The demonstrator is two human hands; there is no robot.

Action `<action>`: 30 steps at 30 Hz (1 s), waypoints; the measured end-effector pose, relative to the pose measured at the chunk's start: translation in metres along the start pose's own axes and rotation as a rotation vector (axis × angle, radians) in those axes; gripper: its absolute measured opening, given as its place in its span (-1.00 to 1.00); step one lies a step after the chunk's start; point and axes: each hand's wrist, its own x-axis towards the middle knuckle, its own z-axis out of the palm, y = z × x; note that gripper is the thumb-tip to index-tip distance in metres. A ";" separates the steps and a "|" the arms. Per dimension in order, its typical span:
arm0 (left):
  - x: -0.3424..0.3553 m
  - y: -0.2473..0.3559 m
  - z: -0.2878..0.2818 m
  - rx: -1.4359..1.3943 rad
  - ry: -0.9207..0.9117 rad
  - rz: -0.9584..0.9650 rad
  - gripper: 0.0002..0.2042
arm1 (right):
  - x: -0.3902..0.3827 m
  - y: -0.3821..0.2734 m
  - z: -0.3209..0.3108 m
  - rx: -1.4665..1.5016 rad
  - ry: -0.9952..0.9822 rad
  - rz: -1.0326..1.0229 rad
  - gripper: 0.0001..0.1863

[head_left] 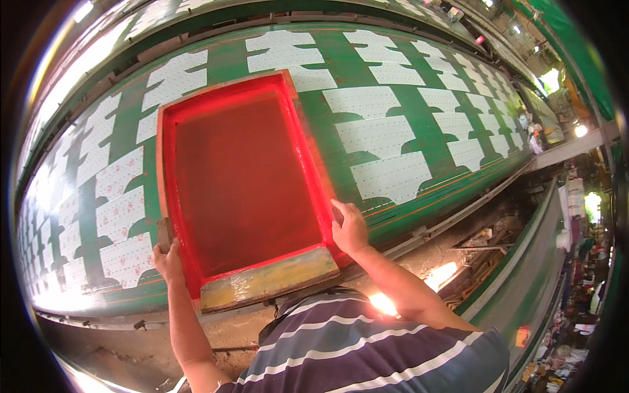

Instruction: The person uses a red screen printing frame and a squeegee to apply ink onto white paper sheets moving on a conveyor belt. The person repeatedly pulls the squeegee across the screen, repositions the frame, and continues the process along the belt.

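Observation:
A large screen frame (240,177) with red-coated inner walls and a dark red mesh lies tilted crosswise over the green printing table, its near end bar smeared yellowish. My left hand (167,261) grips its left side near the lower corner, beside a small wooden piece (164,232). My right hand (348,228) holds the right side low down, index finger along the outer edge. Around the frame, pale cut fabric pieces (390,177) lie in rows on the green surface; those at the left (121,216) show small reddish prints. What lies under the frame is hidden.
The long green table (429,114) stretches left to right, with a metal rail (472,204) along its near edge. Another long table (517,275) and cluttered items (576,308) stand at the right. A beam (576,141) crosses near the far right end. My striped shirt fills the bottom.

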 end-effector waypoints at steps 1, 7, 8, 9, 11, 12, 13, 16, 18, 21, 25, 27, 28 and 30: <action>0.000 0.000 -0.001 -0.016 -0.001 -0.012 -0.63 | 0.001 -0.002 0.000 0.002 0.016 0.004 -0.34; -0.001 0.003 -0.003 -0.030 0.000 -0.020 -0.72 | 0.007 -0.018 -0.014 0.045 0.025 0.022 -0.51; -0.001 0.004 -0.003 -0.037 -0.009 0.003 -0.73 | 0.007 -0.021 -0.019 0.046 0.054 -0.017 -0.54; 0.000 0.005 -0.004 -0.104 -0.028 -0.044 -0.74 | 0.008 -0.024 -0.023 0.066 0.063 -0.041 -0.55; 0.003 0.010 -0.005 -0.253 -0.077 -0.137 -0.76 | 0.008 -0.027 -0.034 0.084 0.057 -0.052 -0.56; 0.002 0.012 -0.006 -0.380 -0.098 -0.129 -0.79 | 0.010 -0.027 -0.039 0.074 0.070 -0.098 -0.59; 0.003 0.017 -0.003 -0.404 -0.089 -0.135 -0.79 | 0.013 -0.026 -0.044 0.082 0.111 -0.134 -0.60; -0.007 0.036 0.000 -0.403 -0.100 -0.177 -0.81 | 0.027 -0.010 -0.059 0.103 0.166 -0.184 -0.66; -0.020 0.057 0.015 -0.409 -0.115 -0.144 -0.81 | 0.038 0.012 -0.074 0.095 0.140 -0.106 -0.65; -0.048 0.094 0.055 -0.409 -0.089 -0.119 -0.82 | 0.057 0.058 -0.100 0.098 0.181 -0.075 -0.66; -0.106 0.148 0.124 -0.467 -0.064 -0.093 -0.82 | 0.075 0.139 -0.140 0.096 0.188 0.060 -0.64; -0.141 0.176 0.154 -0.451 -0.076 -0.101 -0.82 | 0.083 0.182 -0.163 0.085 0.227 0.046 -0.65; -0.156 0.189 0.168 -0.357 -0.057 -0.114 -0.81 | 0.086 0.203 -0.174 0.089 0.247 0.052 -0.66; -0.185 0.215 0.200 -0.295 -0.050 -0.117 -0.77 | 0.089 0.243 -0.195 0.084 0.250 0.118 -0.65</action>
